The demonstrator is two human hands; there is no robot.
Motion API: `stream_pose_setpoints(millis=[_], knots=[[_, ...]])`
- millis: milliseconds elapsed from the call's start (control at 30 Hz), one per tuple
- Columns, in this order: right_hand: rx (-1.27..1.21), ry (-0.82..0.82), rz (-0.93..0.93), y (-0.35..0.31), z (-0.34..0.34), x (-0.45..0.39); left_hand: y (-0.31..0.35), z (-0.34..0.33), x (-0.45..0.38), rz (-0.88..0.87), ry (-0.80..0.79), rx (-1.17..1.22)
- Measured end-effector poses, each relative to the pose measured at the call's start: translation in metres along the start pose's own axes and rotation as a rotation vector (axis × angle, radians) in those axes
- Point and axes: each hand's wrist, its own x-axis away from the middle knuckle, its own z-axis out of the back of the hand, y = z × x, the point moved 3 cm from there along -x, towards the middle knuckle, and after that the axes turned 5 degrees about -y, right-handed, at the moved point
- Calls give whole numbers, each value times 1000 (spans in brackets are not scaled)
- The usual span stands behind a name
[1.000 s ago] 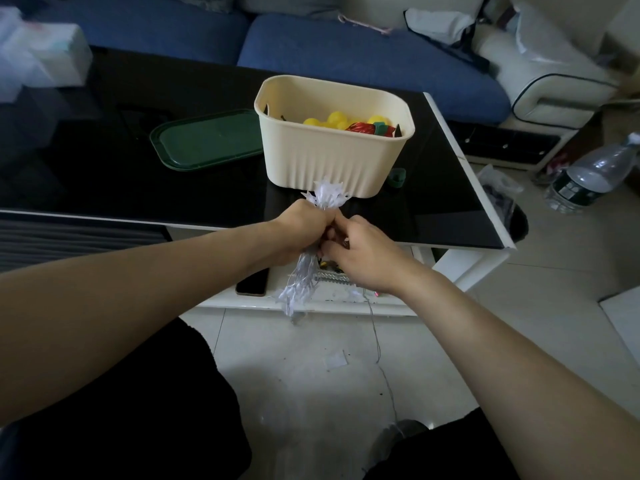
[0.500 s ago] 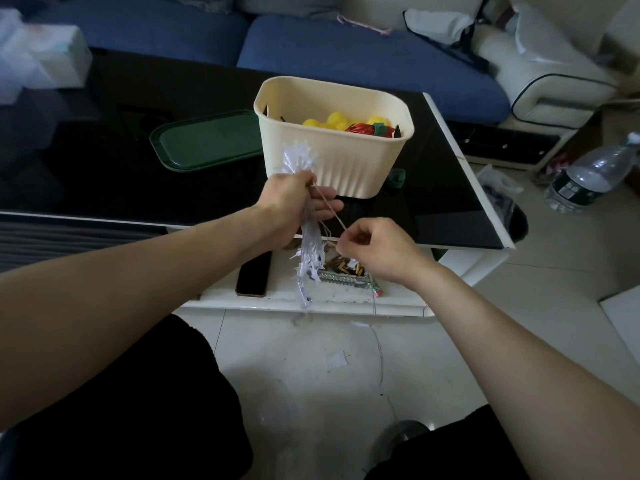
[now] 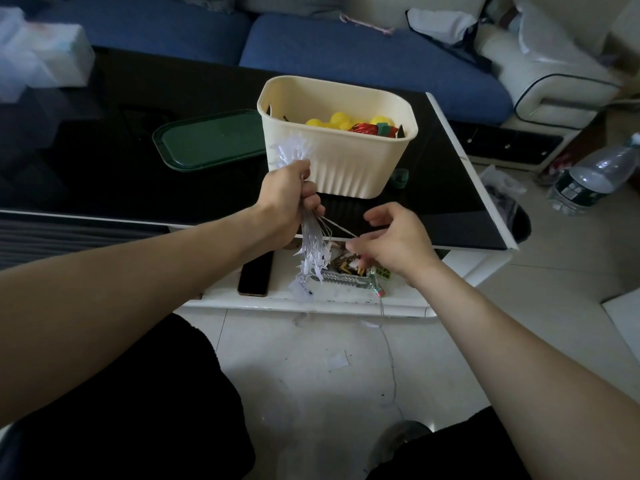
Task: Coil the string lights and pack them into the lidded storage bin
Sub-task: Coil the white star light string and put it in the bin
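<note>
Left hand [image 3: 287,199] fists string lights [image 3: 313,251]; right hand [image 3: 394,242] pinches wire; bin [image 3: 346,168] contents mostly hidden.

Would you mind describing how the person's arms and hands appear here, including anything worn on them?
Both forearms are bare up to the frame edge, with no sleeve in view. The left hand and the right hand carry no glove, and no ring, watch or bracelet shows on the sides facing the camera. The only clothing visible is dark fabric over the legs below.
</note>
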Motion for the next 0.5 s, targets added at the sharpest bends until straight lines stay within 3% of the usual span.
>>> stream_pose_setpoints(millis=[67, 200, 500], knots=[[-20, 31, -83, 1, 4, 0, 1, 2, -1, -18, 5, -5], [11, -103, -196, 8, 2, -1, -2, 2, -2, -37, -20, -57], [175, -380, -184, 19, 12, 0, 5, 12, -5, -64, 45, -15]])
